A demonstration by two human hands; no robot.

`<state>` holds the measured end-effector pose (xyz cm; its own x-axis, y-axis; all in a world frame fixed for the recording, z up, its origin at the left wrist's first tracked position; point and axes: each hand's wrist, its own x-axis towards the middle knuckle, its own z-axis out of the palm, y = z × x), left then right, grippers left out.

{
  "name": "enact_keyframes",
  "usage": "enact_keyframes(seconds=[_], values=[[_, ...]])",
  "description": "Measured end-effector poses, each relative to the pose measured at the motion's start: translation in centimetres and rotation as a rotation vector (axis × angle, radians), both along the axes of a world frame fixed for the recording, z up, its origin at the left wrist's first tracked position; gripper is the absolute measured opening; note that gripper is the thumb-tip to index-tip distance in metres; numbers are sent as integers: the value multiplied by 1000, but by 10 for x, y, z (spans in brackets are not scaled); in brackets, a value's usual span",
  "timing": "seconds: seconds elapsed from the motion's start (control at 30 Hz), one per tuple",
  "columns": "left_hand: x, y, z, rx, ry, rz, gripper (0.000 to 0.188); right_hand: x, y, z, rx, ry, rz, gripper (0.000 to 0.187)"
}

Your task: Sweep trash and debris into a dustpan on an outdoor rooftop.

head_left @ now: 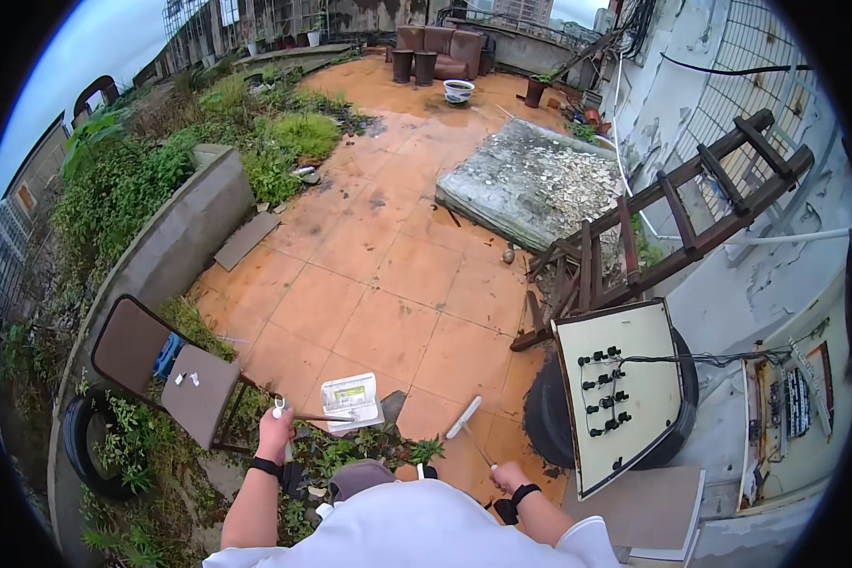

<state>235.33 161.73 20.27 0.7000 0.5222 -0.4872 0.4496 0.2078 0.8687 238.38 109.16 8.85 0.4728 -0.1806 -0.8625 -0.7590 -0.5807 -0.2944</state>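
Left hand point(275, 435): closed around the handle of the dustpan point(371, 409); the pan is ahead and to the right of this hand. Right hand point(510, 477): closed around the handle of the broom point(464, 417); the white head is ahead and to the left. Chair point(202, 386): left of the left hand. Panel point(642, 402): right of the right hand.

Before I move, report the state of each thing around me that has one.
Left hand: closed on a rod extending to the white pan
Right hand: closed on a white-headed tool
White pan: label side up
Folding chair: unfolded, upright
Ladder: tilted
Electrical box: open, inner parts exposed
Pale panel: on edge, wires attached
Grey slab: lying flat, debris-strewn
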Motion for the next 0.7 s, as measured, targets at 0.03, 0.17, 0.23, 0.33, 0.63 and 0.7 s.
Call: enact_keyframes(seconds=[0.03,0.17,0.23,0.33,0.63,0.7], values=[[21,4,2,1,-6,3,13,36,5,-2,44,-28,13,19],[117,29,-6,-4,-2,42,13,168,36,-12,68,-73,12,19],[174,46,-21,16,36,58,14,225,56,-11,80,-95,12,18],[266,72,-46,58,60,-31,16,302,85,1,107,-90,-76,24],[558,142,-51,136,138,-265,22,494,132,32,59,-66,-262,15],[621,161,-47,122,184,-242,17,529,137,29,26,-48,-258,18]])
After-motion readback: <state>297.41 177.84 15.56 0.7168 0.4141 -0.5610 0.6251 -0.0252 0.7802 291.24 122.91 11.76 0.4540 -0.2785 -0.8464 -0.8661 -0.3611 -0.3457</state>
